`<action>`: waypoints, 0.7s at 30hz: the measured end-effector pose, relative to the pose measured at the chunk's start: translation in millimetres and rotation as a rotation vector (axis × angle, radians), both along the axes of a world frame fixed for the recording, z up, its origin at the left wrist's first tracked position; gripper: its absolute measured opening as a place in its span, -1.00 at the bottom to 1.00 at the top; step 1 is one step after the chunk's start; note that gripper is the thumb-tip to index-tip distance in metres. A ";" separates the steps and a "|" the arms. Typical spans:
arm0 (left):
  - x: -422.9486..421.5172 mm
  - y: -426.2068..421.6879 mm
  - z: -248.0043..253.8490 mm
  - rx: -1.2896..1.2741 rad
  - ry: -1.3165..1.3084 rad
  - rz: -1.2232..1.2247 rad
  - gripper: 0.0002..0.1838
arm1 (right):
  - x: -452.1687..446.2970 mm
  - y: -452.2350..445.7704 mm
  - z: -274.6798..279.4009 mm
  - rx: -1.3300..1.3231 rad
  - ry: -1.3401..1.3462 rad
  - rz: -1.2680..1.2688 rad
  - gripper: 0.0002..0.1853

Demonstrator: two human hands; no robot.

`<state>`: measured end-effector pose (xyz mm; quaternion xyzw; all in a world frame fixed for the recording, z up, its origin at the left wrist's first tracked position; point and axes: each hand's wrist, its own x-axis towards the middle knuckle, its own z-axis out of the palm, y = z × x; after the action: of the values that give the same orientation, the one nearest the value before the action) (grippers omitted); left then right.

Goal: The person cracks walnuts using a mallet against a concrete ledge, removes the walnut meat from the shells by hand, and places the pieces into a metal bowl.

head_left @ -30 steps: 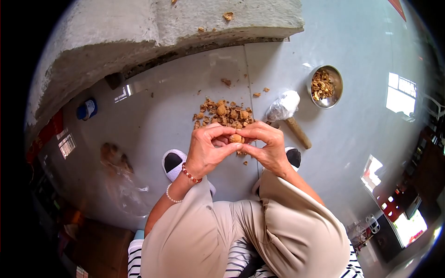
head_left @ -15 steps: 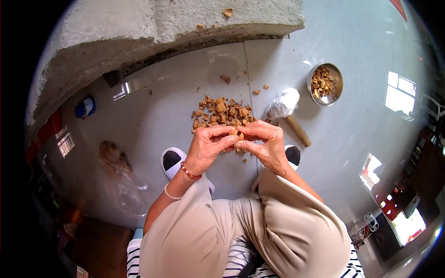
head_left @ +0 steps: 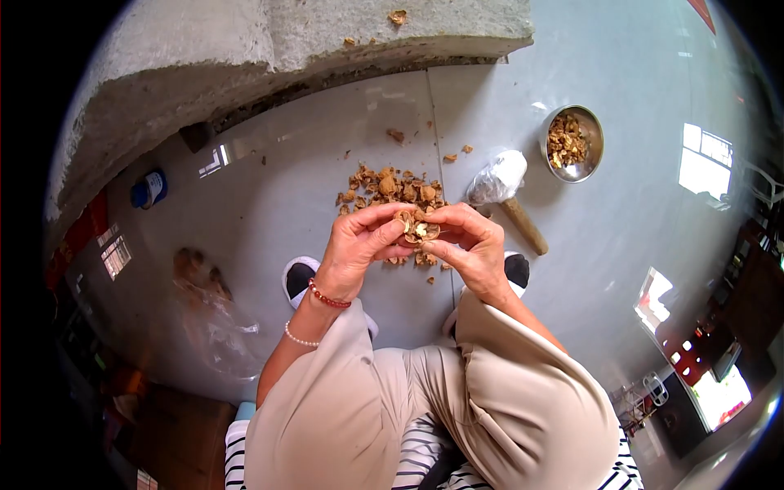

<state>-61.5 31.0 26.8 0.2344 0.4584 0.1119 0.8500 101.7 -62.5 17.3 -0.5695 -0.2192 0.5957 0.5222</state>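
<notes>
Between my two hands is a cracked walnut [head_left: 420, 229], its pale kernel showing inside the brown shell. My left hand [head_left: 365, 239] pinches its left side with thumb and fingers; a red bead bracelet and a white one circle that wrist. On the walnut's right side, my right hand [head_left: 465, 242] grips with thumb and forefinger. Just beyond and below my fingers lies a pile of walnut shells [head_left: 384, 186] on the floor, partly hidden by my hands. A few whole-looking walnuts sit among the pieces.
A mallet [head_left: 523, 224] with a plastic-wrapped head lies right of the pile. Farther right stands a metal bowl [head_left: 600, 139] of walnut kernels. A concrete block [head_left: 327, 37] spans the far side. At left are a blue container [head_left: 149, 189] and a clear plastic bag [head_left: 224, 335] with walnuts.
The walnut has been opened wider, and its pale kernel now shows. Both hands have risen slightly in the view, the left turning a little.
</notes>
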 end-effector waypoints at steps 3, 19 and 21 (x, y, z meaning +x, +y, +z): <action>-2.6 1.4 -2.9 -0.075 -0.079 0.038 -0.69 | 0.5 1.2 1.1 -0.039 0.122 -0.047 -0.66; -12.0 -2.0 -16.9 -0.204 -0.162 0.143 -0.64 | 6.3 -9.2 -9.6 -0.194 0.079 0.024 -0.69; -12.7 -2.6 -17.7 -0.212 -0.161 0.146 -0.65 | 6.5 -15.2 -16.3 -0.257 0.035 0.027 -0.68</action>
<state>-74.2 28.3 9.1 0.0994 0.4138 0.1429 0.8936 108.1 -77.7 1.1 -0.6183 -0.1397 0.6358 0.4404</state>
